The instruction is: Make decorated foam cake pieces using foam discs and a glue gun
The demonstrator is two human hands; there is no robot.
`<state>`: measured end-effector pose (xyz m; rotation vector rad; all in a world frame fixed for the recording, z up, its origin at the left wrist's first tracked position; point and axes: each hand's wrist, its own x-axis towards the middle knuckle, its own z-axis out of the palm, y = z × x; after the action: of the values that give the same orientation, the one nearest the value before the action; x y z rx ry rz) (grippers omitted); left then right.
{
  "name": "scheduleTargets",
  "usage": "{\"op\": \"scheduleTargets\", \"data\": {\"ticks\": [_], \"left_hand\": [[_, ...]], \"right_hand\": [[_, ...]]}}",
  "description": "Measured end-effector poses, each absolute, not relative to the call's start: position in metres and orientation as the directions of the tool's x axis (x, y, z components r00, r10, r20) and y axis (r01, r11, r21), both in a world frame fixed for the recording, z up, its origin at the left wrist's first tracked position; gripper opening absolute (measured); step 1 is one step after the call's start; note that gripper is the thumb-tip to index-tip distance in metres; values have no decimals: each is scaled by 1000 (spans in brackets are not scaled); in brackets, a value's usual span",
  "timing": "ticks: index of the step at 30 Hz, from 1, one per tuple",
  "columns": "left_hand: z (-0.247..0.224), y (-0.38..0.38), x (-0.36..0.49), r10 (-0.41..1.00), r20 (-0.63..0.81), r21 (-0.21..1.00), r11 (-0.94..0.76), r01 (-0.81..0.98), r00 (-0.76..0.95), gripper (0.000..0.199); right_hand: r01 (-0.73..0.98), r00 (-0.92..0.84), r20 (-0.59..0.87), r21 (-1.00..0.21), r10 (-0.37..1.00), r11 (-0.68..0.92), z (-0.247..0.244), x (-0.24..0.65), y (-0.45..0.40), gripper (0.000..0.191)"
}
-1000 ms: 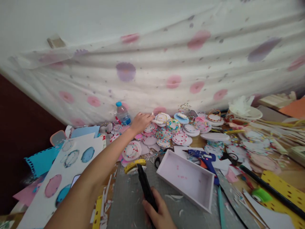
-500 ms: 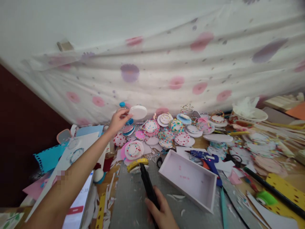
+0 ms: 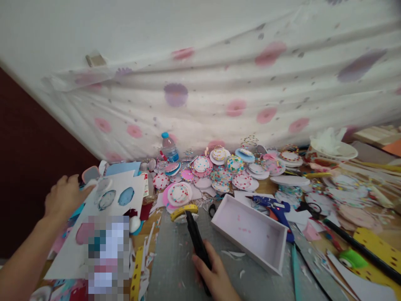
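Note:
At the left, my left hand (image 3: 64,196) hovers over the edge of a white sheet (image 3: 67,251) with round cut shapes, its fingers spread and nothing visible in it. My right hand (image 3: 211,267) is wrapped round a black cutter (image 3: 198,240) above the grey cutting mat (image 3: 175,271). The cutter's tip is beside a yellow strip (image 3: 184,212) curved around a white piece. An open white box (image 3: 250,234) lies to the right of the cutter. Many small decorated paper discs (image 3: 179,194) are piled behind the mat.
A blue glue gun (image 3: 272,205) with a cord lies right of the box. Behind the discs stands a bottle (image 3: 169,148) with a blue cap. A patterned bowl (image 3: 332,152) is at the back right. Paper scraps and a yellow strip (image 3: 135,274) lie left of the mat.
My left hand has moved from the back centre to the far left, and the white disc it held is no longer in it. My right hand keeps the cutter in about the same place.

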<state>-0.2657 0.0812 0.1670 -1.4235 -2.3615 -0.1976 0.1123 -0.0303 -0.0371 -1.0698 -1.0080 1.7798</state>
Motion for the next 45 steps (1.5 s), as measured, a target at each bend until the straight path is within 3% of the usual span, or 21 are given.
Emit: {"op": "scheduleTargets", "data": {"ticks": [3, 6, 7, 11, 14, 17, 22, 26, 33, 41, 45], "left_hand": [[160, 97, -237, 861, 461, -114, 296, 948, -213, 36], [153, 130, -177, 841, 526, -16, -138, 990, 126, 27], [151, 143, -154, 828, 532, -7, -208, 978, 179, 27], [142, 191, -52, 797, 453, 6, -450, 893, 399, 24], [132, 222, 17, 711, 307, 98, -685, 722, 633, 28], [118, 250, 62, 686, 238, 140, -725, 674, 688, 31], [99, 283, 72, 774, 245, 293, -633, 716, 584, 7], [98, 296, 50, 871, 332, 505, -489, 712, 363, 9], [124, 292, 15, 955, 297, 867, -278, 413, 18, 11], [182, 224, -45, 943, 316, 948, -316, 15, -101, 14], [216, 178, -106, 903, 358, 930, -367, 7, -236, 17]], "right_hand": [[-224, -291, -285, -908, 913, -355, -37, 112, -30, 57], [-243, -269, -302, -898, 915, -368, -39, 109, -31, 58], [-254, -255, -307, -894, 917, -370, -40, 108, -32, 59], [-307, -175, -374, -858, 911, -411, -46, 102, -35, 68], [-324, -103, -435, -835, 894, -444, -48, 99, -35, 77], [-321, -74, -474, -822, 877, -471, -46, 99, -34, 81], [-314, -102, -500, -804, 860, -504, -36, 99, -31, 73], [-319, -87, -505, -802, 859, -504, -38, 97, -31, 72], [-337, -108, -464, -815, 879, -472, -54, 93, -34, 74], [-294, -164, -368, -867, 915, -402, -51, 100, -32, 71], [-257, -256, -302, -894, 918, -366, -48, 104, -29, 58]]}}
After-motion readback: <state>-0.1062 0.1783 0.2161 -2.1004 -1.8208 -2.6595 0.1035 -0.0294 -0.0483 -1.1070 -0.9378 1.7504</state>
